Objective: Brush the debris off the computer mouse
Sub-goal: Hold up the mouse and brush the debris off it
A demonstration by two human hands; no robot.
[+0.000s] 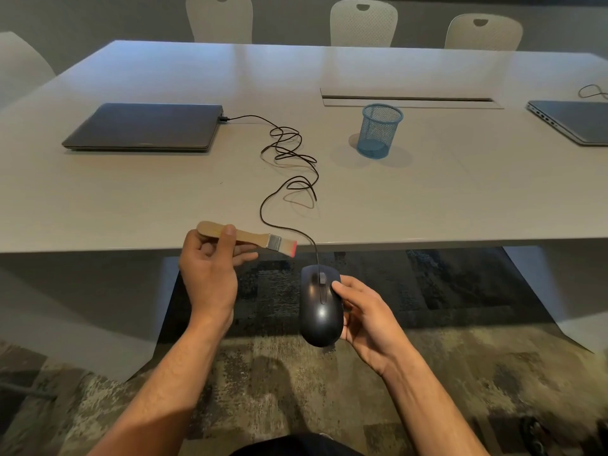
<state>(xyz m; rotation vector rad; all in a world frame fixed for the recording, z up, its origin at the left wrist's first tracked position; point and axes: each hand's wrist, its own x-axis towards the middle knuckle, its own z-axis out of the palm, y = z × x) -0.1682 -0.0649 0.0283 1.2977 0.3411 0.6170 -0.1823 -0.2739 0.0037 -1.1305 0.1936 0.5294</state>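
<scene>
A black wired computer mouse (320,311) is held in the air below the table's front edge, top side up, with my right hand (365,319) gripping its right side. Its black cable (289,166) runs up over the table in loose loops to a closed laptop (144,126). My left hand (210,268) holds a small brush (250,238) by its wooden handle. The brush has a metal ferrule and red-tipped bristles that point right, a little above and to the left of the mouse, apart from it. No debris can be made out on the mouse.
The grey table (427,199) carries a blue mesh pen cup (380,131), a cable slot (408,100) and a second closed laptop (572,120) at the right edge. Several white chairs (363,24) stand behind it. Patterned carpet lies below my arms.
</scene>
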